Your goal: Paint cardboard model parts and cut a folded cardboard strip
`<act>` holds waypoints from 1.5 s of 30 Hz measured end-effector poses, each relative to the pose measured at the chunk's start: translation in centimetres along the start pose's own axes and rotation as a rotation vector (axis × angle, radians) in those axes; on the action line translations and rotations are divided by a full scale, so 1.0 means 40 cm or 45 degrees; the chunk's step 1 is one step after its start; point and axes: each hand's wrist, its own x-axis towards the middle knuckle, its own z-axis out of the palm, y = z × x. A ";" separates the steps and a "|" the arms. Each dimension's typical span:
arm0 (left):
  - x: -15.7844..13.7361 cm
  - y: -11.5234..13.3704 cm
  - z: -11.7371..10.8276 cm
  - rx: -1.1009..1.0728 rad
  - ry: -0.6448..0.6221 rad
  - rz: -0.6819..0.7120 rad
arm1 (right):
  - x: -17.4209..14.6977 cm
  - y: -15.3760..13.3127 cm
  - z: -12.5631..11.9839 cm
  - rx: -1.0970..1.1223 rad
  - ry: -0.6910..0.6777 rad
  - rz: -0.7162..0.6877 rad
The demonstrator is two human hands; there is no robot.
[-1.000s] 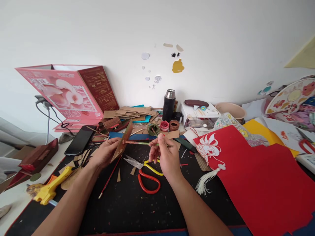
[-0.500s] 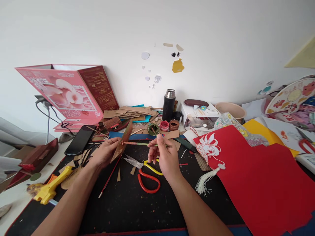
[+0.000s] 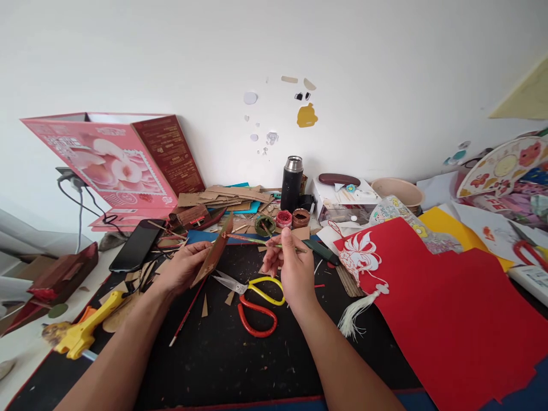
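Observation:
My left hand (image 3: 190, 265) grips a thin cardboard piece (image 3: 215, 254) by its left side, tilted up so that I see it nearly edge-on. Between the fingers of my right hand (image 3: 293, 265) lies a paintbrush (image 3: 252, 240), its brown-stained tip touching the upper part of the cardboard. Below the hands, scissors (image 3: 252, 302) with one red and one yellow handle lie on the black mat (image 3: 214, 365), blades apart. A second, thin red brush (image 3: 186, 315) rests to their left. Behind my right hand stand open jars of green paint (image 3: 264, 224), red paint (image 3: 283, 218) and brown paint (image 3: 301, 217).
A black flask (image 3: 292, 185) stands behind the jars, near cardboard scraps (image 3: 231, 197). Red paper (image 3: 445, 302) with a white tassel (image 3: 355, 314) covers the right side. At left are a phone (image 3: 136, 245), a yellow glue gun (image 3: 88, 328) and a pink box (image 3: 115, 165).
The brush tip has moved up along the cardboard, from its middle to nearer its top. My right hand has shifted slightly right and tilted the brush. The whole view has shifted slightly.

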 end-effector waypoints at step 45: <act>0.008 -0.022 -0.024 0.162 -0.046 -0.006 | 0.009 -0.003 -0.011 0.027 0.004 -0.080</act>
